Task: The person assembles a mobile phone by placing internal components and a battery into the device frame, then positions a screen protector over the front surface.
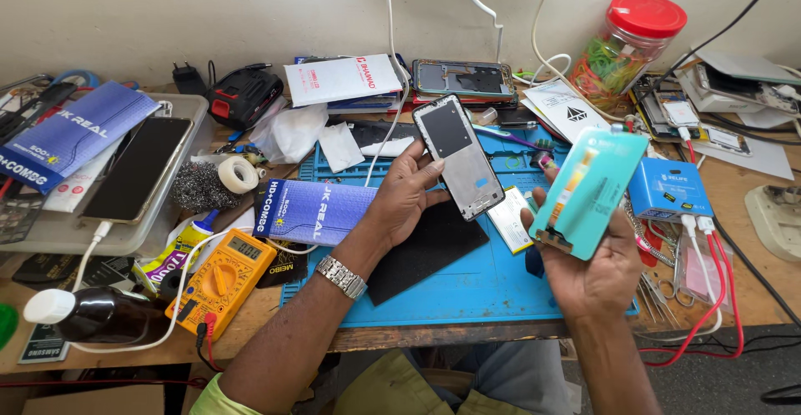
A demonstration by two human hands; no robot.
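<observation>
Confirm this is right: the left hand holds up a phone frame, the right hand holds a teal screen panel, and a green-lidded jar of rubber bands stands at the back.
The lid colour is wrong. The head view shows the jar with a red lid; the rest stands.

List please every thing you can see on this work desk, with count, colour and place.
phone frame: 1, black and silver, held above the mat
display panel: 1, teal back, held at right
work mat: 1, blue, desk centre
multimeter: 1, yellow, left of the mat
blue packet: 1, left edge of the mat
tape roll: 1, white, left of the packet
jar: 1, clear with red lid, back right
blue box: 1, right of the panel
brown bottle: 1, white cap, front left
left hand: 1, fingers on the phone frame
right hand: 1, fingers under the display panel
</observation>
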